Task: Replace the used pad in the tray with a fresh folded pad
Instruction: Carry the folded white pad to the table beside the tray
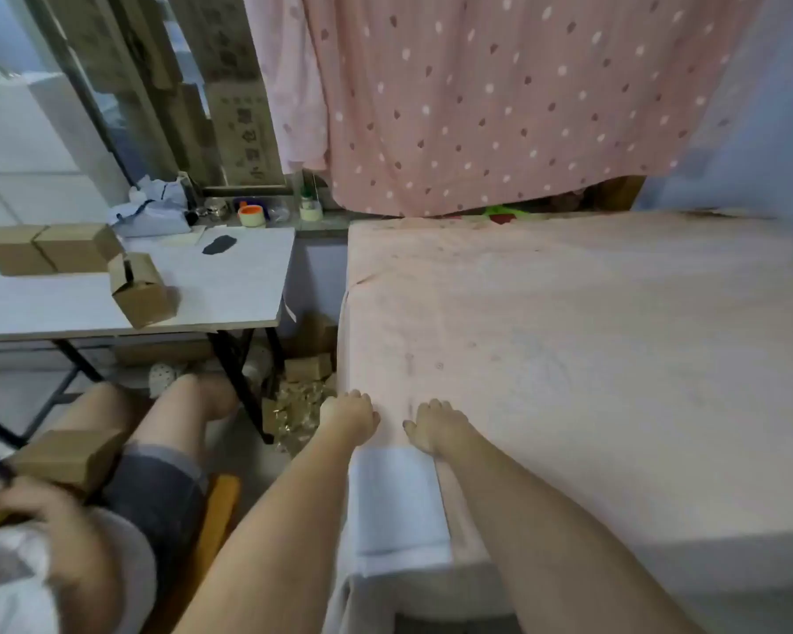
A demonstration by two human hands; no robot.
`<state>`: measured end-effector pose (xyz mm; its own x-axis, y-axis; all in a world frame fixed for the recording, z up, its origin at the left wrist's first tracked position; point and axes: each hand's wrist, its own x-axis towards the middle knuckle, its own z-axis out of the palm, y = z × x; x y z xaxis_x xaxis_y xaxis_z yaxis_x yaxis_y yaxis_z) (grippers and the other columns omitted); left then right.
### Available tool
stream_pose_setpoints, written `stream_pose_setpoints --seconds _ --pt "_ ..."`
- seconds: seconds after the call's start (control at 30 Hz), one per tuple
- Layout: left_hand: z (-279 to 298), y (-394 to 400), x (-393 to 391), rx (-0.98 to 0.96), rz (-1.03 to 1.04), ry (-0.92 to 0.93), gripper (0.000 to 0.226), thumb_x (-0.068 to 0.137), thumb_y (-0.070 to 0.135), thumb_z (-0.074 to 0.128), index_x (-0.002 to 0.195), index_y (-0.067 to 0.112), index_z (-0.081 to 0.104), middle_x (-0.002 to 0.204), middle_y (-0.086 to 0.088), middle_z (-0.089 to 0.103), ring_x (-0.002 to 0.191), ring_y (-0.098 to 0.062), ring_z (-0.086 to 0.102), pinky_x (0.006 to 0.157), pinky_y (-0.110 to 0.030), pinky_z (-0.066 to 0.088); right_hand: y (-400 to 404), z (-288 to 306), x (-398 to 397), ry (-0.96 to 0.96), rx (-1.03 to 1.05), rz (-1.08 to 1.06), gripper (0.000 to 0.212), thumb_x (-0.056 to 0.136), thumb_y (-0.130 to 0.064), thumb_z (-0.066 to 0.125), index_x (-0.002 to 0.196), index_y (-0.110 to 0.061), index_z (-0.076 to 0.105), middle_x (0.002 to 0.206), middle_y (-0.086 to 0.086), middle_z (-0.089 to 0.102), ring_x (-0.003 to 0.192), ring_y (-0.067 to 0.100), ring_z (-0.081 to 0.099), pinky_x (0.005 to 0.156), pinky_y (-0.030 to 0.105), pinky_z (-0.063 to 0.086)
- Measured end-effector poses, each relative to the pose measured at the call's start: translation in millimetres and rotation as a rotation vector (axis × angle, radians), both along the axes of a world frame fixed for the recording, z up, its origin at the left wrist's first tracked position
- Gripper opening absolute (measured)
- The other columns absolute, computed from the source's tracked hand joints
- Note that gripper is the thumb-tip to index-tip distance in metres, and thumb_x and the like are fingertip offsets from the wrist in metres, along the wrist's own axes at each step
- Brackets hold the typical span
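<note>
A white folded pad (397, 501) lies on the near edge of a bed covered by a pink sheet (591, 340). My forearms run along both of its long sides. My left hand (349, 418) rests palm down at the pad's far left corner, fingers loosely bent onto the sheet. At the far right corner my right hand (433, 427) rests the same way, fingers spread, thumb pointing inward. Neither hand visibly pinches the pad. No tray is in view.
A white folding table (230, 286) to the left holds several cardboard boxes (140, 290), tape rolls and clutter. A seated person (156, 450) holds a box at lower left. More boxes lie on the floor. A pink dotted curtain (500, 107) hangs behind the bed.
</note>
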<state>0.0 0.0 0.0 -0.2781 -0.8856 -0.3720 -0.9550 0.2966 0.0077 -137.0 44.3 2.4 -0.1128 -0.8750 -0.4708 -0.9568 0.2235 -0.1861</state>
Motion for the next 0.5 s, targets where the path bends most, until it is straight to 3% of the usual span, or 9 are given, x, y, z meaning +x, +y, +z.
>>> stream_pose_setpoints --seconds 0.2,0.37,0.5 --pt "-36 33 11 0.110 0.099 0.016 0.044 0.101 0.032 0.028 0.135 0.006 0.037 0.140 -0.014 0.037 0.127 -0.029 0.041 0.098 -0.039 0.037 36 -38 7 0.023 0.040 -0.116 0.047 0.096 -0.031 0.038 0.134 -0.004 0.039 0.138 0.015 0.041 0.129 0.029 0.037 0.105 0.037 0.032" --pt "-52 51 20 0.226 0.292 0.176 0.055 0.099 0.031 0.037 0.142 0.001 0.024 0.152 -0.016 0.022 0.131 -0.033 0.039 0.102 -0.043 0.036 54 -53 8 -0.053 0.064 -0.270 0.048 0.093 -0.029 0.046 0.133 -0.003 0.039 0.137 0.016 0.040 0.128 0.031 0.039 0.104 0.038 0.035" --pt "-63 57 30 0.310 0.473 0.345 0.070 0.094 0.035 0.051 0.145 0.001 0.019 0.140 -0.018 0.041 0.123 -0.035 0.047 0.100 -0.043 0.042 63 -61 9 -0.099 0.091 -0.318 0.053 0.090 -0.038 0.052 0.130 -0.003 0.043 0.136 0.018 0.040 0.123 0.034 0.044 0.103 0.042 0.039"
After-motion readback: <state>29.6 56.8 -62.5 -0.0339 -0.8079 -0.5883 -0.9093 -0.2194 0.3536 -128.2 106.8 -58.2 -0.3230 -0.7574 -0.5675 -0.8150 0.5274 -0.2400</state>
